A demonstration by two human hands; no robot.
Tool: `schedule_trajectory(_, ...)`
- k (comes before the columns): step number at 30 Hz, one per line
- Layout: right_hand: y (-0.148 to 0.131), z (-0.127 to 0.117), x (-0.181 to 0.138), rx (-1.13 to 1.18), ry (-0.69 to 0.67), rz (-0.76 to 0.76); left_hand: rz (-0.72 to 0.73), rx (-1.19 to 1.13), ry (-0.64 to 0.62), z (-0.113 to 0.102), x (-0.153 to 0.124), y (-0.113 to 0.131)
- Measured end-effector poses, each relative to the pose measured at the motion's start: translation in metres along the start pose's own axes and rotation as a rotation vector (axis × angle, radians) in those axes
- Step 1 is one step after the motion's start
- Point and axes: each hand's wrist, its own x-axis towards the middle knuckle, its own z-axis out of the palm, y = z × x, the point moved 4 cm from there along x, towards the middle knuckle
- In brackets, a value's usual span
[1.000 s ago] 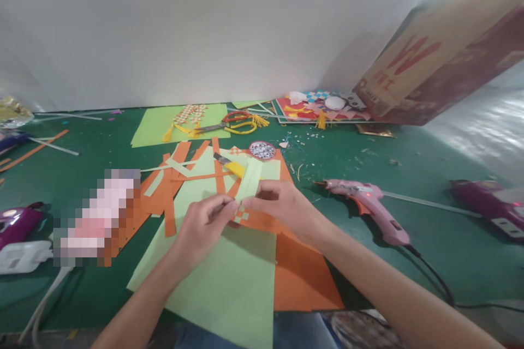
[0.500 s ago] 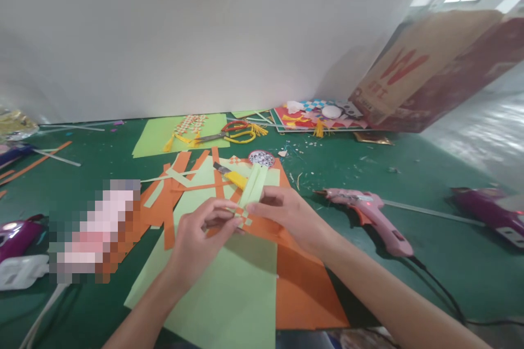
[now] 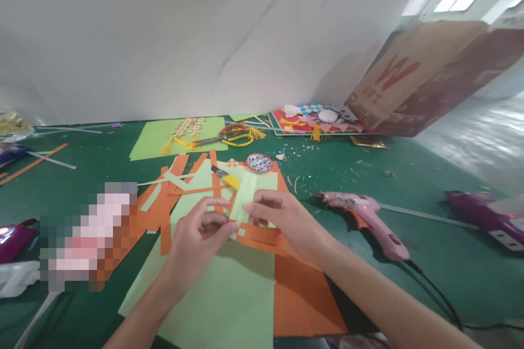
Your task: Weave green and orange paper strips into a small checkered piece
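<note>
On green mat (image 3: 82, 174) — hands pinch flat woven paper strips (image 3: 245, 212).

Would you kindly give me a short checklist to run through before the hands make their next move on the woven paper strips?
1. Left hand pinches the woven orange and light green paper strips: ok.
2. Right hand holds the same strips from the other side: ok.
3. Yellow utility knife lies beyond the fingers, apart from them: ok.
4. Knife blade retracted: cannot tell.
5. Pink glue gun lies on the green table, apart from the right hand: ok.
6. Weave evenly aligned under the fingers: cannot tell, partly hidden.
</note>
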Motion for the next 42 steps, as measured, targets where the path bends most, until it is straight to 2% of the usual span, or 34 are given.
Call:
schedule_trajectory(4, -0.001, -0.01, 0.002, 0.14, 0.082, -0.023, -0.02, 0.002, -0.005, 0.0, 0.001, -0.001)
schedule_trajectory(10, -0.005, -0.03, 0.006, 0.333, 0.292, -0.117, -0.032, -0.006, 0.02, -0.003, 0.001, -0.004)
schedule_trajectory(12, -0.006, -0.031, 0.006, 0.342, 0.32, -0.121, -0.036, -0.019, -0.003, -0.003, 0.001, -0.005)
schedule_trajectory(14, -0.006, -0.025, 0.006, 0.242, 0.252, -0.07, -0.026, -0.028, -0.041, -0.003, 0.001, -0.004)
schedule_trajectory(17, -0.002, -0.008, 0.004, -0.011, 0.045, 0.038, -0.01, -0.011, -0.057, -0.002, 0.002, -0.002)
schedule_trajectory(20, 0.004, 0.002, 0.001, -0.091, -0.041, 0.066, -0.002, 0.003, -0.074, 0.0, 0.003, 0.001)
schedule_trajectory(34, 0.001, 0.004, -0.001, -0.237, 0.025, -0.014, -0.07, 0.0, -0.144, 0.003, 0.002, -0.001)
schedule_trajectory(42, 0.005, 0.002, 0.0, -0.277, -0.019, -0.006, 0.017, 0.007, -0.102, 0.003, 0.002, 0.003)
